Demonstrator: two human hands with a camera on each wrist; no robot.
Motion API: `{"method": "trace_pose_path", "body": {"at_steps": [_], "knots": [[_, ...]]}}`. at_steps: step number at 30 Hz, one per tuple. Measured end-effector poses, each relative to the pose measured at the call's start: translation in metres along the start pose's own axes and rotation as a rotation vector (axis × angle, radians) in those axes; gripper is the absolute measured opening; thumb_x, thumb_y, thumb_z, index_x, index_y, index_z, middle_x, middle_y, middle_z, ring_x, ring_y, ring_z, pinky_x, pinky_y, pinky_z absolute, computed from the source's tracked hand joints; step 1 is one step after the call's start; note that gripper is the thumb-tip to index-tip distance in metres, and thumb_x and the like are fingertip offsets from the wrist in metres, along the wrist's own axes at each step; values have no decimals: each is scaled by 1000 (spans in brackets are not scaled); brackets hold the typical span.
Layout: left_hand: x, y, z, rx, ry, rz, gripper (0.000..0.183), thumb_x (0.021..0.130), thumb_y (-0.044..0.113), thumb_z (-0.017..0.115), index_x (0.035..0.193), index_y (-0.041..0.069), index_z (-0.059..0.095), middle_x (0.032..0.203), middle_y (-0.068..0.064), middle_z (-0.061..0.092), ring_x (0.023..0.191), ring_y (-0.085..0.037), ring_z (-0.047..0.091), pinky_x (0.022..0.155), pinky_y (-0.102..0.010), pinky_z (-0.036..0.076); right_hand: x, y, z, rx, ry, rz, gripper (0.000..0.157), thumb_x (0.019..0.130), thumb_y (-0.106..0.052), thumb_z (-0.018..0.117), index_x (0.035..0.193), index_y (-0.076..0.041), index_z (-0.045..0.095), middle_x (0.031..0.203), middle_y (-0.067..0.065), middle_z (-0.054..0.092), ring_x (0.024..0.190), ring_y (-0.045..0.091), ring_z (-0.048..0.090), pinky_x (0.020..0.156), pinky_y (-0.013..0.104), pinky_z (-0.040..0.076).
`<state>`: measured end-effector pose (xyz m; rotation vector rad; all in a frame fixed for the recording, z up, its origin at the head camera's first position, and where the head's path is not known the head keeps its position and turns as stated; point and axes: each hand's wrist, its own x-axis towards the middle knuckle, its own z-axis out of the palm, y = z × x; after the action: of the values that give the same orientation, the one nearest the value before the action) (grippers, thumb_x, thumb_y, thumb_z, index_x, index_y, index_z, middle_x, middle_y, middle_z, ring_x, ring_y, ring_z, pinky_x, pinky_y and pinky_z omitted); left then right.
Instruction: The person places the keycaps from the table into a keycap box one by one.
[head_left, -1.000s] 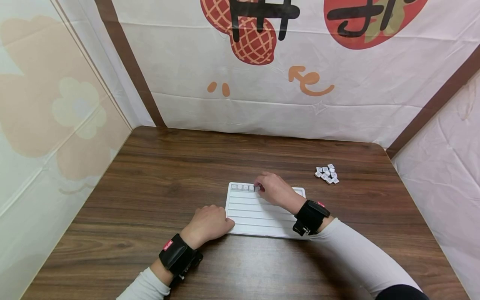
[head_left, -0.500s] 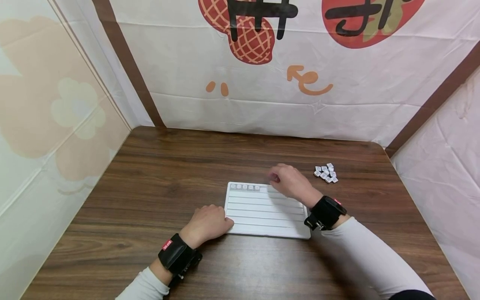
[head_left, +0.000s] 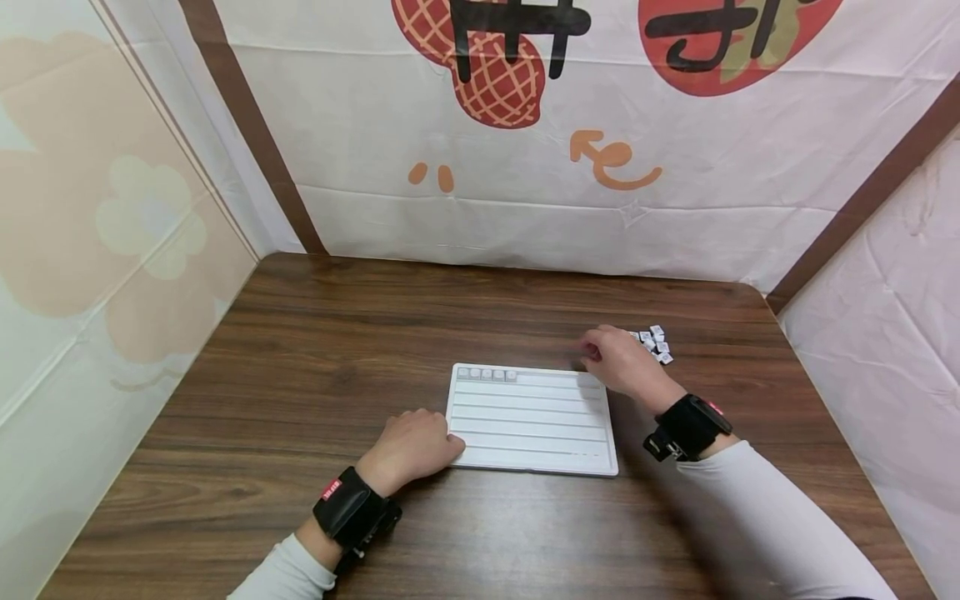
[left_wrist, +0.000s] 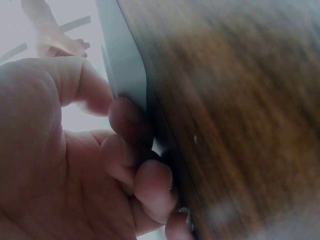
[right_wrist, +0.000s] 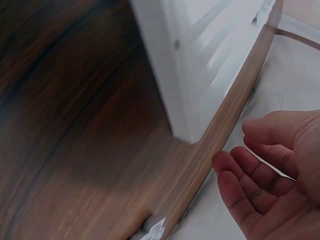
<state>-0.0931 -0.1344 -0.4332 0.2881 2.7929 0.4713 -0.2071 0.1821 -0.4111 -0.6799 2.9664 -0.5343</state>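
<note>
A white board [head_left: 532,425] with ridged rows lies flat on the table. Several small white square tiles [head_left: 487,375], much like keycaps, sit side by side at the left end of its top row. My left hand [head_left: 412,447] grips the board's lower left side; the left wrist view shows thumb and curled fingers at the board's edge [left_wrist: 127,65]. My right hand [head_left: 626,362] is above the table just past the board's upper right corner, its fingers loosely bent with nothing between them in the right wrist view. Beside it lie loose white tiles [head_left: 657,335], partly hidden by the hand.
The brown wood-grain table [head_left: 375,325] extends around the board on every side. A printed fabric sheet [head_left: 480,225] hangs behind the table's far edge, and similar sheets stand at left and right.
My right hand has let go of a tile in the top row and moved right, off the board, to the loose tiles. My left hand stays at the board's edge.
</note>
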Motion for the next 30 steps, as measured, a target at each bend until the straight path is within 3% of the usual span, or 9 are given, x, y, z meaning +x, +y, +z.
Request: {"method": "trace_pose_path", "body": {"at_steps": [8,18,30], "knots": [[1,-1,0,-7,-10,-4,37,86,27,56,52,16,45,57,2,42,56,-19,42,57,-39,36,-7,27,-6,-38,49,16,23,89,-7,68,112,-3,71,103,11,66,89,23,63,76,41,52],[0,-2,-1,-6,-9,-1,37,86,27,56,52,16,45,57,2,40,55,-18,41,57,-38,35,-5,74,-26,-72,45,174,30,93,-12,64,119,3,67,116,23,61,105,40,62,88,54,48],[0,-2,0,-5,-20,-12,37,87,30,56,53,16,51,58,1,45,57,-20,45,61,-41,37,3,106,-38,-15,-53,317,38,96,-16,57,128,5,60,124,28,54,114,44,54,93,58,45]]}}
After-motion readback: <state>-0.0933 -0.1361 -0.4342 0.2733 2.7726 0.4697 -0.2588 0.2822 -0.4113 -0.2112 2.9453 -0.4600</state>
